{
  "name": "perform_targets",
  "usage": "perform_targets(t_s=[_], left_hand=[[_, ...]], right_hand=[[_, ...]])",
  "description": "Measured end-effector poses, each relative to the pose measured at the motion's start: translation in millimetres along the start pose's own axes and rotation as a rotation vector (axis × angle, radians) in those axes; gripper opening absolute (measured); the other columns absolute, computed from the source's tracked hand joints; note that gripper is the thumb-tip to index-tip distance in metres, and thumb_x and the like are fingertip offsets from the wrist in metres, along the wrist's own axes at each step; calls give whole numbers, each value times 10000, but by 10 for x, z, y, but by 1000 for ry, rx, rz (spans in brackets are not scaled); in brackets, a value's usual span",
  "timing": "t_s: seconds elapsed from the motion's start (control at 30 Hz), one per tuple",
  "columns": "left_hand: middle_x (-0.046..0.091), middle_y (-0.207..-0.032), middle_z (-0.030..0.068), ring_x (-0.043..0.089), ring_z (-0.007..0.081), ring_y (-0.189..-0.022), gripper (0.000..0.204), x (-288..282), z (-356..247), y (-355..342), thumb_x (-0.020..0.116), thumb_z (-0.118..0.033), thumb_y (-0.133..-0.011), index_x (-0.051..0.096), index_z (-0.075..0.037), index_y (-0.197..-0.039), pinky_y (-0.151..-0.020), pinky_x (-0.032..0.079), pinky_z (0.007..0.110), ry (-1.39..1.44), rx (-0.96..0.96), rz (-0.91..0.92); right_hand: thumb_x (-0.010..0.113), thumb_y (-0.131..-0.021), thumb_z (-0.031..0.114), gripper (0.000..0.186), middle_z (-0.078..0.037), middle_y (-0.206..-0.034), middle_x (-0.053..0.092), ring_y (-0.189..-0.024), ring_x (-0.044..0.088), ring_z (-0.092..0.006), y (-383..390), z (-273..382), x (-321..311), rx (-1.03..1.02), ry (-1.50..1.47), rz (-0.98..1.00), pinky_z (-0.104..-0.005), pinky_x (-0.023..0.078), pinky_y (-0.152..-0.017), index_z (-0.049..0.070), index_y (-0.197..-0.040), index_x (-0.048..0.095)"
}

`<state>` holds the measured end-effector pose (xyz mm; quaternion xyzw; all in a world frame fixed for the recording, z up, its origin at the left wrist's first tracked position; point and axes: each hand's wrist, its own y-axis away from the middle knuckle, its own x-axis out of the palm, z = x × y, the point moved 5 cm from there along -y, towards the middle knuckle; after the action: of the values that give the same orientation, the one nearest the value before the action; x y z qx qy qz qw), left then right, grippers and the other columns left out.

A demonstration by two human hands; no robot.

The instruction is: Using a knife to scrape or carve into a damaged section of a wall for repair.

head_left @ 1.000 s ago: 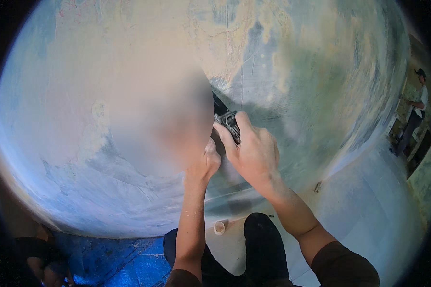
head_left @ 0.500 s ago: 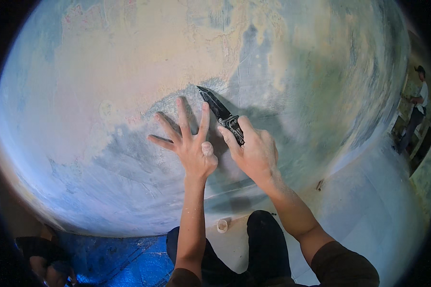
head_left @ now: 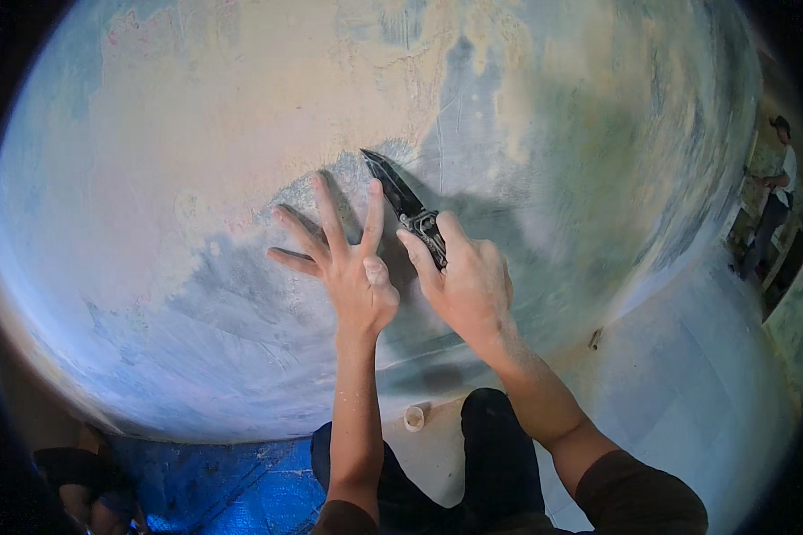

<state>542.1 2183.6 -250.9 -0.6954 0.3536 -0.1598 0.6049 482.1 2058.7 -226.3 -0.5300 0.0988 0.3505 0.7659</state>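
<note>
In front of me rises a large surface (head_left: 223, 125) with cream, pale pink, blue and grey patches of paint. My right hand (head_left: 469, 276) grips a black folding knife (head_left: 403, 203) by its handle, and the blade points up and left. The knife's tip is at the border between the grey patch (head_left: 250, 276) and the cream paint. My left hand (head_left: 348, 267) holds nothing; its fingers are spread on the surface just left of the knife. The left index fingertip is beside the blade. Pale dust marks both hands.
A small white cup (head_left: 414, 418) stands on the floor below my hands. Blue sheeting (head_left: 223, 481) lies at the lower left, near a partly visible person (head_left: 89, 490). Another person (head_left: 776, 196) stands at the far right. A small brown object (head_left: 595, 339) lies right of my forearm.
Both hands and the knife have shifted slightly up and left along the surface. My right hand keeps its grip, and the left fingers stay spread.
</note>
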Motion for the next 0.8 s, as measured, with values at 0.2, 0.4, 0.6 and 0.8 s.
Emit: perform_targets(t_s=[0.2, 0.4, 0.6, 0.8], left_hand=[[296, -1586, 127, 9, 476, -1479, 759, 18, 32, 50, -31, -568, -989, 557, -311, -1394, -1064, -244, 635, 18, 67, -67], [290, -1589, 126, 4, 484, -1477, 749, 52, 20, 45, -23, -548, -997, 574, -306, -1379, -1056, -253, 637, 7, 54, -70], [228, -1610, 137, -44, 502, -1468, 727, 64, 8, 18, -16, -509, -1007, 573, -305, -1381, -1035, -270, 646, 22, -8, -32], [212, -1611, 155, -64, 499, -1468, 727, 66, 19, 20, -14, -511, -1006, 568, -300, -1386, -1026, -281, 643, 46, -15, -37]], right_hand=[[614, -947, 385, 362, -177, -541, 595, -523, 648, -370, 39, -25, -17, -71, 0, -3, -434, 493, -460, 39, -868, 542], [608, -948, 396, 371, -178, -549, 601, -523, 651, -368, 13, -7, -33, -93, 7, -4, -432, 496, -460, 36, -880, 546], [597, -951, 396, 372, -184, -541, 596, -515, 650, -370, 16, 8, -59, -53, 25, 19, -436, 497, -450, 34, -881, 547], [602, -948, 391, 370, -188, -535, 590, -514, 648, -373, 3, -17, 4, -50, -13, 1, -433, 499, -451, 35, -866, 544]])
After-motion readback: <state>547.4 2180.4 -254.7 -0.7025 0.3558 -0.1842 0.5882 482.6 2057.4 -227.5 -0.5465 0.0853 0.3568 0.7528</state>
